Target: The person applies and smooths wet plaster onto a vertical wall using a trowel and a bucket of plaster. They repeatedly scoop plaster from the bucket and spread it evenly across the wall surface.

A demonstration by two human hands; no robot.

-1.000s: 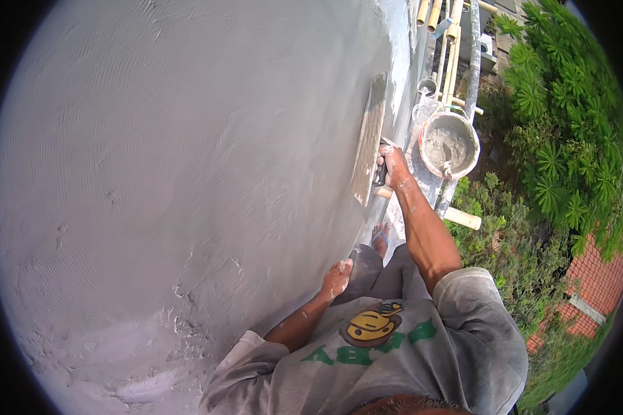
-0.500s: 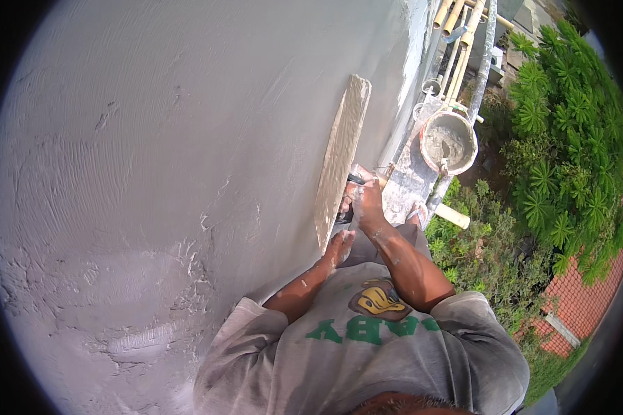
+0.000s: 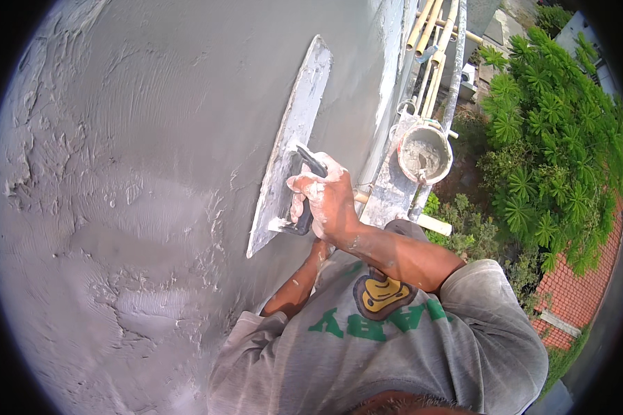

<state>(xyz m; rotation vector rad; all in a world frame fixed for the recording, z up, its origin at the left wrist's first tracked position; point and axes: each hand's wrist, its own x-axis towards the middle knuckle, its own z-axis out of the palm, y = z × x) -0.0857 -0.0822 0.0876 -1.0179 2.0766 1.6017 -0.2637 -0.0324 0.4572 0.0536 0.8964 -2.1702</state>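
Note:
My right hand (image 3: 325, 194) is wrapped round the dark handle of a long plastering trowel (image 3: 292, 138), its fingers coated with wet plaster. The blade's pale, smeared back faces me, and its other face lies against or close to the wet grey plastered wall (image 3: 180, 138); I cannot tell which. Below and behind my right wrist is my left hand (image 3: 320, 250), mostly hidden, so its fingers do not show. Smooth plaster surrounds the blade, while rough ridges and lumps cover the wall farther left and lower down.
A round bucket (image 3: 425, 153) with grey mortar and a tool in it stands on a splattered scaffold plank (image 3: 387, 190) to the right. Bamboo poles (image 3: 439, 62) run beyond it. Past the plank's edge, far below, are green trees (image 3: 533, 152) and a red tiled roof (image 3: 574, 283).
My right hand has moved left and up with the trowel. The blade has turned from its plaster-smeared face to its back. My left hand has slipped largely behind the right wrist.

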